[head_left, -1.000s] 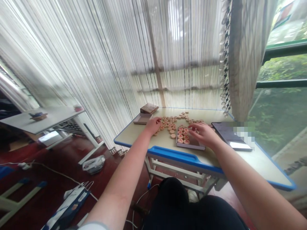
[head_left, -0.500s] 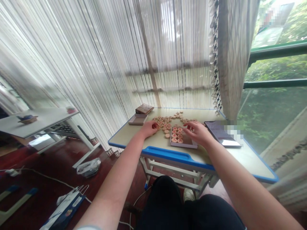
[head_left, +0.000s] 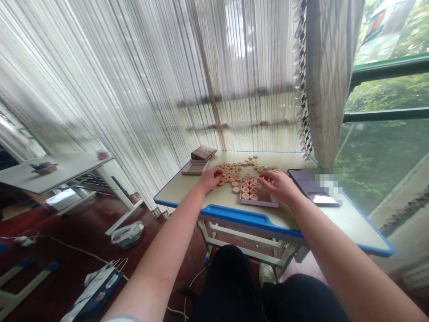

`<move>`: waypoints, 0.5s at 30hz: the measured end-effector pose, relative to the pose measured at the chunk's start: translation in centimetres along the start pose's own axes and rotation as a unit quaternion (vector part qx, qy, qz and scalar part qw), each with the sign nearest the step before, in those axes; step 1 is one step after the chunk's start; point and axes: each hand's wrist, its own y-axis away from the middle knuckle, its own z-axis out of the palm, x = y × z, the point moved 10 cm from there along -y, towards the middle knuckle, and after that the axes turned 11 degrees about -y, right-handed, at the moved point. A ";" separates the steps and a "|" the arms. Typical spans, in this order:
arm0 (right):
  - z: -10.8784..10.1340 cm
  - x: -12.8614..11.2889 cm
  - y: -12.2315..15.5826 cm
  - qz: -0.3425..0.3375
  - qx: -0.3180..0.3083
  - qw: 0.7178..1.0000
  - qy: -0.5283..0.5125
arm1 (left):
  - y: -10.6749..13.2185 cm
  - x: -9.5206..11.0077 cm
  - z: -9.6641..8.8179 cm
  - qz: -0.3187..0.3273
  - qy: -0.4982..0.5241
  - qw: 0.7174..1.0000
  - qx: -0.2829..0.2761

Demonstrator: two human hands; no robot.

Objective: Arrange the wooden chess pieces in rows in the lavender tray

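Round wooden Chinese chess pieces [head_left: 231, 170] with red markings lie loosely heaped on the desk. A shallow, pale-purple box [head_left: 264, 204] stands open nearer me, with pieces [head_left: 250, 189] set in two columns at its left side. At the left edge of the heap is my left hand [head_left: 211, 178], its fingers curled and closed among the pieces; what they grip is hidden. My right hand [head_left: 278, 182] reaches over the box's right part, fingers bent and drawn towards the thumb. Whether a piece is between them cannot be made out.
A shallow lid [head_left: 194, 167] and a brown patterned box [head_left: 203, 152] sit at the desk's back left. On the right lies a dark tablet [head_left: 313, 187]. The desk has a blue rim [head_left: 234, 213]. Striped curtains [head_left: 147, 80] hang behind it; another table [head_left: 70, 165] stands left.
The view has shifted slightly. My right hand's fingers have drawn closer together over the box. My left hand stays at the heap, its fingers a little more bunched.
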 end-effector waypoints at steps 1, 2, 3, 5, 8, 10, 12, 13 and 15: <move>0.0 0.0 0.0 0.001 -0.002 1.000 0.001 | 0.0 0.1 0.0 0.006 -0.013 1.000 0.000; 0.1 0.0 0.0 0.002 -0.005 1.000 0.001 | 0.0 0.1 0.0 0.011 -0.025 1.000 0.004; 0.1 0.0 0.0 0.002 -0.008 1.000 0.001 | -0.1 0.1 -0.2 0.014 -0.036 0.999 0.013; 0.2 -0.1 0.0 0.001 -0.012 1.000 0.001 | -0.3 -0.1 -0.8 0.015 -0.059 0.997 0.045; 0.2 -0.2 0.1 0.001 -0.014 1.000 0.003 | -1.0 -0.8 -1.4 0.015 -0.088 0.992 0.088; 0.3 -0.1 0.1 0.004 -0.014 1.000 0.005 | -1.8 -1.4 -0.7 0.012 -0.101 0.992 0.072; 0.4 0.0 0.1 0.007 -0.015 1.000 0.006 | -2.4 -2.2 0.7 0.003 -0.101 0.995 0.024; 0.5 0.1 0.1 0.008 -0.016 1.000 0.006 | -2.6 -2.4 1.4 0.002 -0.101 0.995 -0.003; 0.6 0.2 0.1 0.008 -0.019 1.000 0.004 | -2.7 -2.4 2.2 0.006 -0.108 0.993 -0.035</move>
